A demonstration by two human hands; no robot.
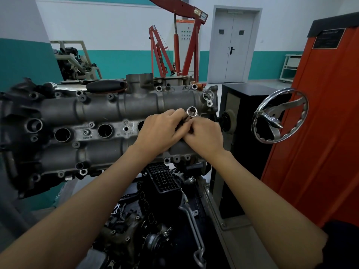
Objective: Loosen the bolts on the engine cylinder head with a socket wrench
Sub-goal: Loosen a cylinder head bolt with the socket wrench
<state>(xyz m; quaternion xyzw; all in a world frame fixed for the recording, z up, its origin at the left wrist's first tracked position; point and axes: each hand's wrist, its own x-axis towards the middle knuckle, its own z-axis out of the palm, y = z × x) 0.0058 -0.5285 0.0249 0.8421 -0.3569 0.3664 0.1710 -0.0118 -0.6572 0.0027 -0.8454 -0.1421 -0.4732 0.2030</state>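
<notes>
Both hands meet over the engine cylinder head (pixel 120 105): the left hand (pixel 161 131) and right hand (pixel 204 133) grip a socket (pixel 192 112) pointing upward between their fingertips. No bolt looks engaged yet; by my judgement the loosening remains ahead, the tool still in preparation.

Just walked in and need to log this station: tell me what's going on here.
A person stands over a grey cast-metal engine cylinder head on a stand. Both hands, the left hand and the right hand, grip a shiny steel socket tool, its open end pointing up towards the camera. It is not seated on any bolt yet. A chrome handwheel sits to the right.
</notes>
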